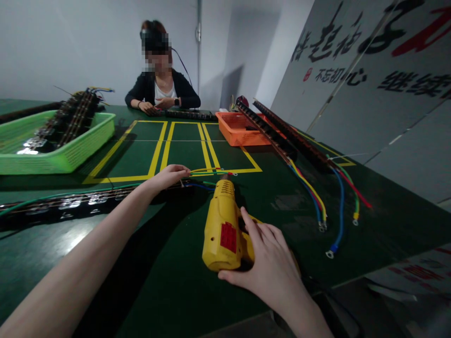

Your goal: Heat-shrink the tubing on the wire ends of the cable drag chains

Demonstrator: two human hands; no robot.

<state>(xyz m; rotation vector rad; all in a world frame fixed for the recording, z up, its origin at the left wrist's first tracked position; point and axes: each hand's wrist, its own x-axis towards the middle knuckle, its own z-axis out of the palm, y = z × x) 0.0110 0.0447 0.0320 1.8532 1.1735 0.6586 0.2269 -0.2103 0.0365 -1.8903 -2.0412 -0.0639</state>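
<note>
A yellow heat gun (221, 225) points away from me, and my right hand (269, 251) is wrapped round its handle. Just beyond its nozzle, my left hand (171, 177) is closed on several thin wires (206, 172), yellow and green, whose tips end in ring terminals. The wire ends cross right by the nozzle. Below my left hand lies a long dark strip assembly (91, 204) with metal parts, a green wire running along it and a blue wire at its right end.
A green basket (88, 143) at the left holds dark strips. An orange basket (234, 134) stands at the back right, with long strips (299, 136) leaning on it and coloured wires (340, 211) trailing. A co-worker (162, 89) sits across the table, marked with yellow tape (158, 150).
</note>
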